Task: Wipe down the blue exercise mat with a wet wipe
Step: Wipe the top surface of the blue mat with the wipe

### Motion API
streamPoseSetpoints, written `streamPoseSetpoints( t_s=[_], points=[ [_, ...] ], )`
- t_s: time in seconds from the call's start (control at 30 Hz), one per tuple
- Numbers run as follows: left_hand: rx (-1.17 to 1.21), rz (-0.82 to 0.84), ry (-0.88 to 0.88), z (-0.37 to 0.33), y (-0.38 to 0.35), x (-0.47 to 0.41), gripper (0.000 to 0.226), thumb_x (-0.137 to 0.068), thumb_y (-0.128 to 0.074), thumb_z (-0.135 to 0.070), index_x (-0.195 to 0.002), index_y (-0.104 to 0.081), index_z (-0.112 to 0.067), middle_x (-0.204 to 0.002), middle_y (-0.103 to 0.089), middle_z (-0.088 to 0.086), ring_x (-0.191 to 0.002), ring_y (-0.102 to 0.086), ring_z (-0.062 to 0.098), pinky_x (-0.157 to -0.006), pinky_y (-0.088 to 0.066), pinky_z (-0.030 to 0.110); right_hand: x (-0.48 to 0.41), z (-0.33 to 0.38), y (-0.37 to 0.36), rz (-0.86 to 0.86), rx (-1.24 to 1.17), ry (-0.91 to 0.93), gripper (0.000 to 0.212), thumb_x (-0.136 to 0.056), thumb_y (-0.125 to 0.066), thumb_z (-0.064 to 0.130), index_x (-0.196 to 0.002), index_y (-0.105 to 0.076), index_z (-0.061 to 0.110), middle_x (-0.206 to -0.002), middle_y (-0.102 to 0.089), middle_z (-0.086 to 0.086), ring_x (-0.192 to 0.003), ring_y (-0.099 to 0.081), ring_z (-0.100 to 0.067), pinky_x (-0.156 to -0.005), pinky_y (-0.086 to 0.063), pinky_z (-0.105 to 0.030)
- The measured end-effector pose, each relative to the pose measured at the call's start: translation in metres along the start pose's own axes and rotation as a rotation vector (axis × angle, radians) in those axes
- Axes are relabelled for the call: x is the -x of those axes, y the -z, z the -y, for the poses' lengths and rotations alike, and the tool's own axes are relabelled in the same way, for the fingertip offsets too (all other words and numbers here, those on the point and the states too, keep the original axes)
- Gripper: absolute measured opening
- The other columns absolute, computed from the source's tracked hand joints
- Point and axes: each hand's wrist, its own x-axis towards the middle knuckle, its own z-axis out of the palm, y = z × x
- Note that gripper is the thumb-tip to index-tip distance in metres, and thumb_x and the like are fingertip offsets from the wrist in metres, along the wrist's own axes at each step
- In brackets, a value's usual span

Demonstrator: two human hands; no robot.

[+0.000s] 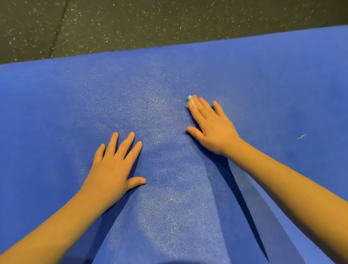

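The right grip (pixel 210 126) lies flat, fingers straight and close together, pressing a wet wipe (pixel 189 100) onto the blue exercise mat (pixel 39 113). Only a small white wad of the wipe shows past the forefinger's tip. The rest is hidden under the fingers. The left grip (pixel 113 169) holds nothing and rests palm down on the mat, fingers spread, nearer the person. A pale fleck (pixel 302 136) lies on the mat well to the right. Dark speckled floor (pixel 157 12) borders the mat's far edge.

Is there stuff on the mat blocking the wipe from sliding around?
Nothing big. The right hand presses the wipe flat on the mat. Only the left hand rests beside it, and a tiny fleck lies off to the right.
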Motion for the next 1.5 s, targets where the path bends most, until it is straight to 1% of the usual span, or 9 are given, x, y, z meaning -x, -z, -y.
streamPoseSetpoints(
  t_s=[0.13,0.33,0.6,0.73,0.9,1.07,1.27,1.4,1.5],
  points=[
    [-0.003,0.012,-0.018,-0.008,-0.01,0.015,0.089,-0.075,-0.032,-0.074,-0.136,-0.05,-0.013,-0.144,-0.047,0.013,-0.13,-0.042,0.043,-0.09,-0.044,0.063,-0.001,-0.015,0.0,-0.077,-0.053,-0.291,0.067,-0.101,-0.031,0.048,-0.154,-0.009,0.014,-0.162,-0.001,-0.002,-0.149,-0.001,-0.022,-0.118,0.003,-0.044],
    [0.007,0.026,-0.01,-0.01,-0.014,0.019,0.089,-0.075,-0.031,-0.074,-0.141,-0.041,-0.015,-0.147,-0.043,0.011,-0.134,-0.031,0.036,-0.093,-0.043,0.062,0.045,0.025,-0.015,0.002,-0.087,-0.045,0.08,-0.089,-0.011,0.061,-0.154,-0.002,0.018,-0.161,0.006,0.001,-0.148,0.008,-0.017,-0.116,0.01,-0.035],
    [0.008,0.088,0.032,-0.025,-0.011,0.036,0.08,-0.084,-0.029,-0.067,-0.136,-0.053,-0.011,-0.145,-0.046,0.011,-0.132,-0.042,0.037,-0.091,-0.046,0.058,0.055,0.029,-0.022,-0.095,-0.183,-0.335,0.071,-0.099,-0.027,0.05,-0.154,-0.003,0.013,-0.162,0.006,-0.002,-0.148,0.007,-0.02,-0.119,0.006,-0.04],
    [0.11,0.189,0.051,-0.031,-0.009,0.048,0.098,-0.074,-0.012,-0.081,-0.151,-0.021,-0.021,-0.158,-0.003,-0.002,-0.145,-0.002,0.023,-0.113,-0.021,0.054,0.084,0.028,-0.026,0.011,-0.096,-0.06,0.079,-0.088,-0.007,0.061,-0.154,-0.001,0.019,-0.161,0.008,0.002,-0.148,0.009,-0.016,-0.117,0.009,-0.038],
    [0.095,0.31,0.107,-0.043,-0.002,0.062,0.113,-0.054,0.006,-0.086,-0.151,0.009,-0.028,-0.146,0.032,-0.01,-0.135,0.029,0.011,-0.118,0.0,0.046,0.093,0.004,-0.026,-0.077,-0.126,-0.436,0.069,-0.101,-0.032,0.048,-0.154,-0.006,0.013,-0.162,0.002,-0.003,-0.149,0.003,-0.023,-0.119,0.002,-0.043],
    [0.098,0.381,0.129,-0.06,0.008,0.069,0.122,-0.046,0.011,-0.088,-0.152,0.013,-0.027,-0.142,0.036,-0.01,-0.145,0.021,0.019,-0.119,-0.001,0.043,0.14,0.027,-0.033,0.079,-0.137,0.006,0.087,-0.085,-0.001,0.073,-0.154,0.002,0.02,-0.16,0.012,0.004,-0.148,0.011,-0.017,-0.117,0.011,-0.036],
    [0.121,0.414,0.094,-0.067,0.007,0.089,0.135,-0.033,0.034,-0.09,-0.15,0.014,-0.029,-0.143,0.036,-0.014,-0.145,0.021,0.014,-0.119,-0.001,0.04,0.141,0.011,-0.032,0.012,-0.145,-0.329,0.075,-0.094,-0.017,0.059,-0.155,-0.002,0.017,-0.162,0.006,0.001,-0.149,0.006,-0.019,-0.118,0.007,-0.039],
    [0.153,0.413,0.1,-0.074,0.007,0.101,0.126,-0.034,0.034,-0.091,-0.143,0.023,-0.029,-0.144,0.035,-0.016,-0.137,0.026,0.006,-0.119,0.002,0.039,0.176,0.045,-0.031,0.098,-0.177,-0.016,0.086,-0.082,-0.002,0.066,-0.154,0.0,0.019,-0.161,0.008,0.005,-0.148,0.008,-0.016,-0.116,0.012,-0.033],
    [0.185,0.409,0.118,-0.081,0.01,0.111,0.12,-0.032,0.035,-0.09,-0.137,0.027,-0.031,-0.144,0.034,-0.017,-0.134,0.027,0.003,-0.119,0.003,0.039,0.174,0.03,-0.021,0.048,-0.143,-0.065,0.074,-0.093,-0.014,0.06,-0.154,-0.008,0.019,-0.162,-0.009,0.001,-0.149,0.0,-0.017,-0.117,0.009,-0.034]
  ],
)
